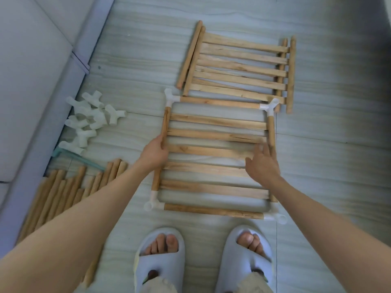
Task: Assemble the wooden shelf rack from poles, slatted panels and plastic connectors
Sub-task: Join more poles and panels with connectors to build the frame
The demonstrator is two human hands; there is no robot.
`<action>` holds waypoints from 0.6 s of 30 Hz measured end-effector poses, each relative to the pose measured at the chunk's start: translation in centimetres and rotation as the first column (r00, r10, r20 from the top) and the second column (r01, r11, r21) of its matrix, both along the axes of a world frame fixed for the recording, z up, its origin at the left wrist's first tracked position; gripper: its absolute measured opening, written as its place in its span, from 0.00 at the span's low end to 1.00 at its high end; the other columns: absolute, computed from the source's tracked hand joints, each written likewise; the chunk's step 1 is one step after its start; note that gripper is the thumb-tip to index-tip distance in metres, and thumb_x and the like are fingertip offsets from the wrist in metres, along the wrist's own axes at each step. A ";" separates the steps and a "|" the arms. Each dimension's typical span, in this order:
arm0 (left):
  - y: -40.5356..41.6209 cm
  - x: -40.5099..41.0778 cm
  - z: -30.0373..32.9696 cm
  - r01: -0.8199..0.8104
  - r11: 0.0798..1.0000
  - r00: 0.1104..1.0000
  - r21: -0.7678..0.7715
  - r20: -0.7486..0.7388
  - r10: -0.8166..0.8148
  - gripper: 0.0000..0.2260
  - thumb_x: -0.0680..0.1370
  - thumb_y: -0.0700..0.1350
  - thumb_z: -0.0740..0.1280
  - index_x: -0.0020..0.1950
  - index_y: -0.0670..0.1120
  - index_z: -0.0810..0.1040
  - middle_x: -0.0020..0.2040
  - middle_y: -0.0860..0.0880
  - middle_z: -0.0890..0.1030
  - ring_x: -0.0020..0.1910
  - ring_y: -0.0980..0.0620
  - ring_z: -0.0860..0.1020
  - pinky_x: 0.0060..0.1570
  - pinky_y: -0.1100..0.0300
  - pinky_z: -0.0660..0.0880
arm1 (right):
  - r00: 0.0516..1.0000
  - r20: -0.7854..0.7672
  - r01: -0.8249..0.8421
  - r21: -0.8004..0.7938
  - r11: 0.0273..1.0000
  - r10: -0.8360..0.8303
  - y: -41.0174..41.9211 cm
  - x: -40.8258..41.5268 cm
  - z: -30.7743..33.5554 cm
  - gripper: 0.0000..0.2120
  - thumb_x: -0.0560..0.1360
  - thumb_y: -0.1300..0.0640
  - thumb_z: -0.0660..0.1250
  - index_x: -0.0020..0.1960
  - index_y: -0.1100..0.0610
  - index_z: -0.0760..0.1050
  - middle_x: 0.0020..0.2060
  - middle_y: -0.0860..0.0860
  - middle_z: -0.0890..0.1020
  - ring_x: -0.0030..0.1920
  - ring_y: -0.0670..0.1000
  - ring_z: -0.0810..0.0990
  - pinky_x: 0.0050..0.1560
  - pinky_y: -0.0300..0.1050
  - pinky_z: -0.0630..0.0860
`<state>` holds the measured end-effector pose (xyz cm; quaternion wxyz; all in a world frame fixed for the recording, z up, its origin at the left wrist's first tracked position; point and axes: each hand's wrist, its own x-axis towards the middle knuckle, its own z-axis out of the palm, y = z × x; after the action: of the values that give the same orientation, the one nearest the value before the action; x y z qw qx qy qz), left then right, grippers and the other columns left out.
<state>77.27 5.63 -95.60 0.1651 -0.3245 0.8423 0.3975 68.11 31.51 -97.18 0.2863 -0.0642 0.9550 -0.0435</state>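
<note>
The framed panel (pixel 213 157) is lying flat on the tiled floor (pixel 330 144), directly ahead of the person's slippers (pixel 160 259). Its four poles are meeting in white corner connectors (pixel 170 96) — one at each corner — and slats are running across between the side poles.

The left hand (pixel 153 152) is gripping the panel's left pole (pixel 161 148), fingers curled round it near mid-length. The right hand (pixel 262 163) is lying over the slats beside the panel's right pole (pixel 271 132), fingers extended and relaxed, holding nothing; the image is blurred there, so contact is unclear.

Beyond the panel's far edge, spare slatted panels (pixel 239 66) are lying stacked. To the panel's left, loose connectors (pixel 91 119) are piled up, and nearer the person a bundle of spare poles (pixel 63 191) is lying — both beside the grey sofa (pixel 27 77).
</note>
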 end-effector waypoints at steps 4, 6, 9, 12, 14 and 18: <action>0.1 6.4 0.9 -0.039 0.999 0.999 0.036 -0.028 0.040 0.22 0.81 0.42 0.57 0.75 0.44 0.59 0.74 0.45 0.63 0.72 0.47 0.62 0.67 0.58 0.59 | 0.946 0.200 -0.226 -0.161 0.961 0.256 -3.1 4.3 2.3 0.27 0.82 0.51 0.53 0.77 0.57 0.47 0.76 0.56 0.52 0.75 0.56 0.55 0.71 0.49 0.58; -1.0 9.9 1.0 -0.061 0.998 0.997 0.008 -0.056 0.061 0.22 0.80 0.41 0.58 0.75 0.44 0.61 0.74 0.46 0.63 0.72 0.49 0.62 0.65 0.65 0.58 | 0.871 0.282 -0.349 -0.218 0.911 0.401 -5.3 5.5 4.4 0.28 0.82 0.49 0.52 0.77 0.54 0.46 0.76 0.54 0.56 0.74 0.55 0.59 0.69 0.46 0.59; -3.5 14.7 1.6 -0.057 0.991 0.995 -0.123 -0.094 0.045 0.21 0.79 0.35 0.57 0.72 0.39 0.64 0.75 0.45 0.61 0.74 0.49 0.59 0.69 0.65 0.53 | 0.753 0.275 -0.547 -0.241 0.801 0.597 -8.9 6.6 7.8 0.26 0.82 0.48 0.51 0.77 0.53 0.50 0.74 0.53 0.61 0.72 0.53 0.62 0.69 0.45 0.60; -6.5 18.6 1.7 -0.232 0.956 0.973 -0.178 -0.052 0.226 0.21 0.79 0.35 0.56 0.72 0.40 0.64 0.72 0.40 0.65 0.70 0.44 0.64 0.69 0.55 0.62 | 0.644 0.210 -0.706 -0.207 0.677 0.736 -13.6 7.9 9.5 0.24 0.82 0.49 0.52 0.75 0.56 0.56 0.71 0.57 0.67 0.69 0.56 0.67 0.66 0.46 0.65; -8.5 20.9 1.3 -0.320 0.918 0.943 -0.235 0.017 0.333 0.23 0.78 0.35 0.55 0.74 0.41 0.61 0.72 0.38 0.63 0.69 0.41 0.65 0.67 0.50 0.64 | 0.596 0.190 -0.757 -0.189 0.625 0.780 -17.2 9.3 8.9 0.23 0.81 0.50 0.52 0.73 0.58 0.59 0.69 0.59 0.69 0.67 0.57 0.69 0.65 0.47 0.67; -12.1 24.7 0.0 -0.323 0.874 0.904 -0.362 0.154 0.398 0.28 0.76 0.33 0.57 0.76 0.39 0.54 0.73 0.36 0.59 0.70 0.37 0.61 0.68 0.45 0.61 | 0.508 0.189 -0.854 -0.013 0.519 0.840 -21.6 13.5 4.7 0.22 0.81 0.50 0.50 0.71 0.60 0.59 0.69 0.58 0.66 0.70 0.58 0.63 0.72 0.55 0.56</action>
<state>102.02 -6.44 -95.61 0.1251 -0.5421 0.7966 0.2364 81.63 9.88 -92.49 0.3543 -0.5068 0.7741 0.1355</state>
